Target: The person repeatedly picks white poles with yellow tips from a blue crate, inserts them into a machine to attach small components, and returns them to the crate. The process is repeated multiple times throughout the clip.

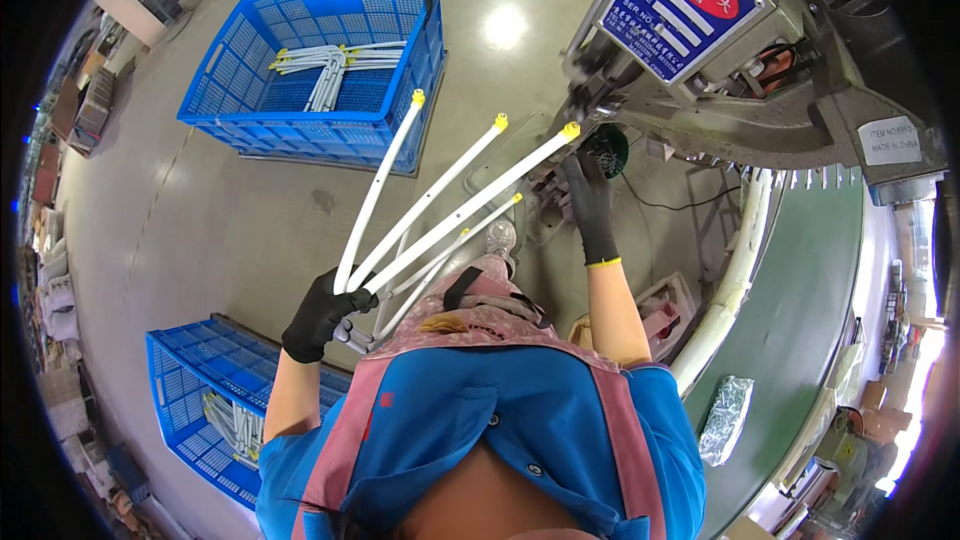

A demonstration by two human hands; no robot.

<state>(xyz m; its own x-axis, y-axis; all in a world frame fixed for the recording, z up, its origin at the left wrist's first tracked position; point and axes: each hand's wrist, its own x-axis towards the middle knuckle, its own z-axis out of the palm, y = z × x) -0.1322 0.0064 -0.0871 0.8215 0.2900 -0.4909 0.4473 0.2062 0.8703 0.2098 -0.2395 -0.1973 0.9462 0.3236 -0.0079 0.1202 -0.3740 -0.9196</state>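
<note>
Concrete floor (250,210) | left hand (322,313) grip closed on white rods (440,210)

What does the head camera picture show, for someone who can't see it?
A person's black-gloved left hand grips a fan of white rods with yellow tips, while the gloved right hand reaches to a grey machine. Two blue crates hold more rods.

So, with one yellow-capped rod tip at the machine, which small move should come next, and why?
Probably slide that rod tip fully into the machine. The right hand is already at the machine's mouth beside the tip, and the left hand grips the fanned white rods at their base, so it can push.
</note>
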